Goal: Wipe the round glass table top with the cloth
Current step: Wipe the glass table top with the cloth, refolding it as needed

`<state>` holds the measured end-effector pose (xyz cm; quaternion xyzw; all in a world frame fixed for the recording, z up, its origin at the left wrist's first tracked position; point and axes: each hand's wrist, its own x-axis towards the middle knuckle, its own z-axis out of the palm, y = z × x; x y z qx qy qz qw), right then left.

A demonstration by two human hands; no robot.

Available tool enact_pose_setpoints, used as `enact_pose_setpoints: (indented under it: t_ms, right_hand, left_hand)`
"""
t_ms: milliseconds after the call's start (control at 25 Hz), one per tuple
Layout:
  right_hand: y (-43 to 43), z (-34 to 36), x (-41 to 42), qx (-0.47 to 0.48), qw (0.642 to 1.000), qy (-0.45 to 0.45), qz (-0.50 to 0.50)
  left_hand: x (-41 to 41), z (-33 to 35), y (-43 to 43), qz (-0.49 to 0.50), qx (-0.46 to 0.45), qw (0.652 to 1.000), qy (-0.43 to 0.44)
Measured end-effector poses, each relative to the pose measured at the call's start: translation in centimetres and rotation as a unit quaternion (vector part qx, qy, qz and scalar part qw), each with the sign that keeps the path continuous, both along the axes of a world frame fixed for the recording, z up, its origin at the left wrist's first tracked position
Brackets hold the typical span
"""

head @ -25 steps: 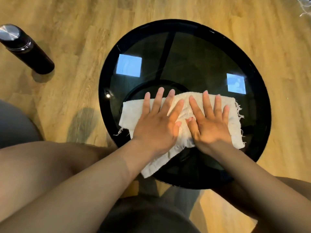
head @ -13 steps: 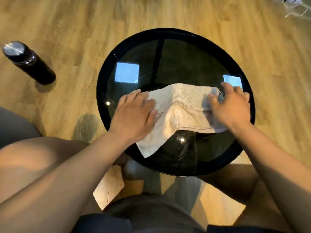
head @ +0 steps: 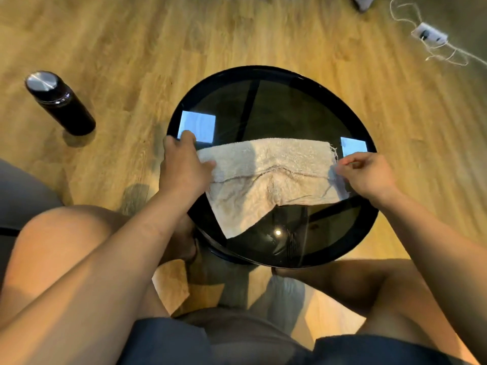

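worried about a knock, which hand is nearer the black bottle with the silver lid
Left. The left hand is at the rim of the round glass table nearest the black silver-lidded bottle; the right hand is across the table.

Cloth (head: 266,177) on table top (head: 290,114)

The left grip (head: 184,167) covers the left end of the cloth (head: 268,167), its fingertips folded out of sight; the curled fingers of the right grip (head: 369,175) mask the frayed right end. Through the dark glass of the table (head: 290,111) the frame beneath shows only as dim bars, and the near rim covers part of the person's lower legs. A white power strip (head: 429,35) at top right is blurred, its cord running off the right edge. A grey object (head: 365,1) is cut by the top edge, a grey shape (head: 21,188) by the left. Any marking on the black bottle (head: 59,102) is too small to read
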<state>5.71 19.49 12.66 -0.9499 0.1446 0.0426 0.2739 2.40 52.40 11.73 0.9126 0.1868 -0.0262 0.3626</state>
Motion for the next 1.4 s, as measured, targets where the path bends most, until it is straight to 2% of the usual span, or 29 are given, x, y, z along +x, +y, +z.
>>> enact_pose_setpoints:
  t_ms: [80,160,280,400,480,560,600,680,760,880,920,1000,1080,1160,1240,1280,1320,1360,1400]
  right_hand:
    - [0.6,-0.9,-0.8,-0.051,0.990,0.001,0.134]
    - [0.7,-2.1,-0.7,-0.104,0.977,-0.006,0.186]
    - [0.2,-2.8,0.0,-0.133,0.974,-0.037,0.182]
    - [-0.6,-1.7,0.5,-0.139,0.959,-0.137,0.204]
    - [-1.6,-0.7,0.2,-0.125,0.954,-0.193,0.193]
    - [-3.0,-0.6,-1.3,-0.119,0.954,-0.198,0.193]
    - [-3.5,-0.9,-2.5,-0.118,0.955,-0.189,0.198]
    - [-4.0,-1.6,-5.0,-0.100,0.957,-0.156,0.222]
    - [-3.7,-2.0,-6.4,-0.057,0.971,-0.109,0.205]
    - [-2.2,-1.9,-5.2,0.020,0.999,-0.026,-0.017]
    - [-1.8,-2.0,-4.5,0.040,0.995,0.035,-0.079]
    - [-0.3,-1.5,-3.4,0.078,0.983,0.110,-0.127]
    - [1.9,0.0,-2.6,0.124,0.980,0.064,-0.141]
    - [5.8,2.1,-3.0,0.139,0.984,-0.085,-0.068]
    - [11.4,3.1,-5.2,0.130,0.971,-0.168,0.108]
    - [14.0,2.4,-6.8,0.104,0.958,-0.162,0.214]
    - [15.8,0.4,-8.4,0.039,0.940,-0.130,0.314]
    - [17.1,-1.7,-10.0,-0.043,0.914,-0.104,0.391]
    - [17.4,-3.2,-10.9,-0.104,0.894,-0.090,0.427]
  left_hand:
    - [-0.1,-0.2,0.1,0.014,-0.017,0.996,0.084]
    - [-0.2,-0.6,0.1,-0.003,-0.011,0.995,0.103]
    - [-0.4,-0.7,0.0,-0.033,0.017,0.997,0.074]
    - [-0.3,1.0,0.3,-0.031,0.064,0.997,0.005]
    - [-0.6,2.6,0.3,-0.004,-0.043,0.999,-0.004]
    - [-2.8,3.3,-0.8,0.013,-0.180,0.981,0.063]
    - [-4.4,3.1,-1.4,0.005,-0.200,0.974,0.109]
    - [-6.9,1.7,-2.3,-0.037,-0.144,0.975,0.166]
    - [-8.0,0.5,-2.4,-0.089,0.001,0.983,0.162]
    - [-8.1,-0.1,-1.8,-0.165,0.209,0.963,0.045]
    - [-7.9,-0.3,-1.8,-0.198,0.237,0.951,0.005]
    - [-7.5,-0.6,-1.8,-0.267,0.246,0.932,-0.012]
    - [-7.3,-0.9,-1.7,-0.295,0.237,0.925,0.011]
    - [-7.1,-1.4,-0.9,-0.284,0.180,0.942,0.000]
    - [-6.6,-1.7,0.2,-0.221,0.071,0.972,-0.036]
    - [-6.1,-1.8,0.9,-0.171,0.039,0.983,-0.060]
    - [-5.7,-1.8,1.6,-0.117,0.032,0.989,-0.079]
    - [-5.5,-1.8,2.2,-0.068,0.035,0.993,-0.088]
    - [-5.4,-1.8,2.7,-0.029,0.034,0.995,-0.085]
